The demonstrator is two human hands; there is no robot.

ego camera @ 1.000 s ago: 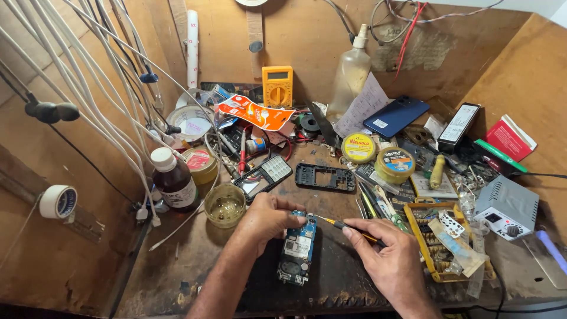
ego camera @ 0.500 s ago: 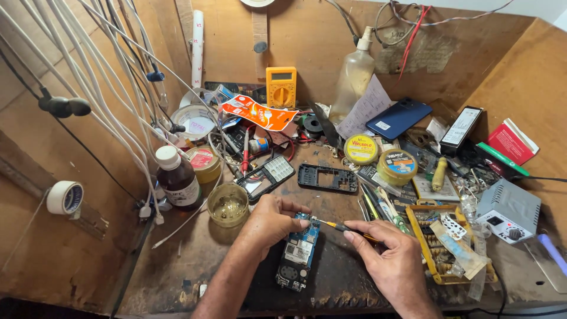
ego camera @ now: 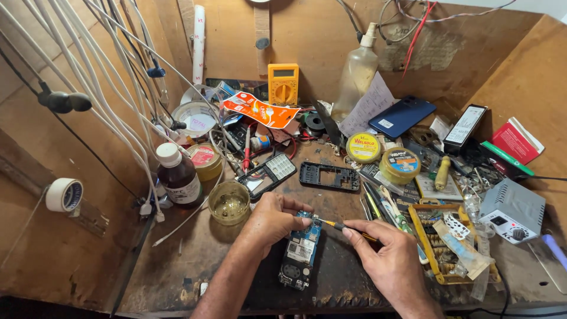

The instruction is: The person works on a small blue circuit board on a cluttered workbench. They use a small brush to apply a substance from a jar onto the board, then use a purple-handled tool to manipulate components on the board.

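Note:
An opened small phone (ego camera: pixel 299 251) with its blue circuit board bared lies on the dark wooden bench in front of me. My left hand (ego camera: pixel 269 220) rests on the phone's upper left corner and pins it down with the fingertips. My right hand (ego camera: pixel 393 264) holds a thin yellow-and-black screwdriver (ego camera: pixel 345 228), its tip touching the top of the board close to my left fingers. A black phone frame (ego camera: pixel 329 176) and a keypad cover (ego camera: pixel 267 174) lie just beyond my hands.
A small glass dish (ego camera: pixel 229 202), a brown bottle (ego camera: pixel 177 174) and round tins (ego camera: pixel 399 165) stand close by. A yellow multimeter (ego camera: pixel 283 84), a plastic spray bottle (ego camera: pixel 356 74), a blue phone (ego camera: pixel 402 116), a yellow parts tray (ego camera: pixel 449 243), a grey box (ego camera: pixel 512 210) and white hanging cables (ego camera: pixel 112 88) crowd the bench.
The hands stay put on the phone and the screwdriver tip remains at the top of the board. The view has shifted slightly.

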